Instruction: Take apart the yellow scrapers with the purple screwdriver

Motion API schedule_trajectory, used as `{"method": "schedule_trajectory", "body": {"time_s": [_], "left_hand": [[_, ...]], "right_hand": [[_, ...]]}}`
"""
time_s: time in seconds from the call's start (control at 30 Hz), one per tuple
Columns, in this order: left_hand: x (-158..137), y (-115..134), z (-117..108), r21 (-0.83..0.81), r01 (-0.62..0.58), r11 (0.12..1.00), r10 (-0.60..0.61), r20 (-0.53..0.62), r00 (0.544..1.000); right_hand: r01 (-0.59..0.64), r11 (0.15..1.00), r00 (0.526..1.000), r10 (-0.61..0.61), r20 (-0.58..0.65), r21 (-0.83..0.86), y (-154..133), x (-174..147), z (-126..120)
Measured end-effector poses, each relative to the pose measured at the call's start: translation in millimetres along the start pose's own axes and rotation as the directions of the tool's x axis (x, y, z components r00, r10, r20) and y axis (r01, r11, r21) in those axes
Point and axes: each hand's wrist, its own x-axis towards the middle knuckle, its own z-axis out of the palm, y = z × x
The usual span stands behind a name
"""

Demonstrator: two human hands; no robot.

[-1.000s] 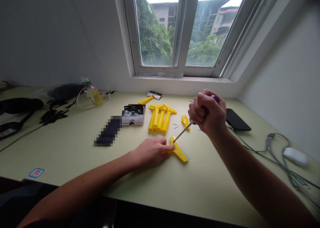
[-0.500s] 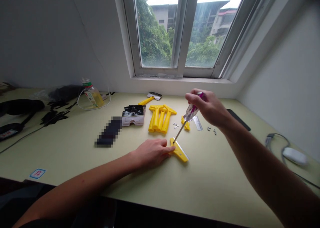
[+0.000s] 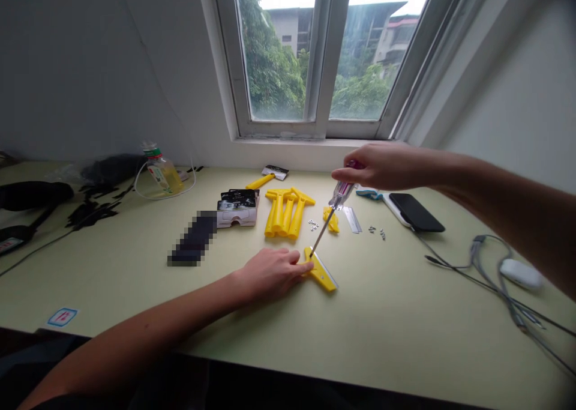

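A yellow scraper (image 3: 322, 275) with a metal blade along its edge lies on the table. My left hand (image 3: 275, 272) grips it around the handle, mostly hidden under the palm, with a finger on the head. My right hand (image 3: 375, 165) is closed around the clear and purple handle of a screwdriver (image 3: 341, 195). The screwdriver leans to the right, its tip at a spot near the far end of the scraper's head. One screw shows nearer the other end. Beyond lie several yellow scraper handles (image 3: 288, 213), small yellow parts (image 3: 331, 220), blades (image 3: 353, 219), nuts (image 3: 314, 224) and screws (image 3: 382, 234).
Boxes (image 3: 236, 208) and a pixelated dark item (image 3: 193, 239) lie left of the handles. A bottle of yellow liquid (image 3: 164, 173) stands at the back left. A phone (image 3: 416, 212), tangled cables (image 3: 483, 266) and a white case (image 3: 521, 274) are at right.
My right wrist and forearm have swung up and outward as the hand turned on the screwdriver handle, uncovering the phone and cables. The tip stays on the scraper; my left hand holds still.
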Motion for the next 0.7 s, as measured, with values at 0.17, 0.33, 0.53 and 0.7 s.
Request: {"method": "schedule_trajectory", "body": {"time_s": [0.17, 0.33, 0.53, 0.7], "left_hand": [[1, -6, -1, 0.032, -0.021, 0.999, 0.021, 0.001, 1.000], [2, -12, -1, 0.021, -0.028, 0.999, 0.028, 0.000, 1.000], [1, -14, -4, -0.051, -0.028, 0.998, 0.028, -0.005, 1.000], [4, -18, -9, -0.311, -0.037, 0.950, 0.030, -0.029, 0.999]], "right_hand": [[0.258, 0.946, 0.952, -0.284, 0.118, 0.196, -1, -8, -12], [0.062, 0.998, 0.989, -0.063, -0.135, -0.010, 5, -4, 9], [0.184, 0.983, 0.953, -0.185, -0.241, -0.026, 7, -7, 18], [0.268, 0.934, 0.955, -0.225, -0.195, 0.236, -4, -15, 17]]}}
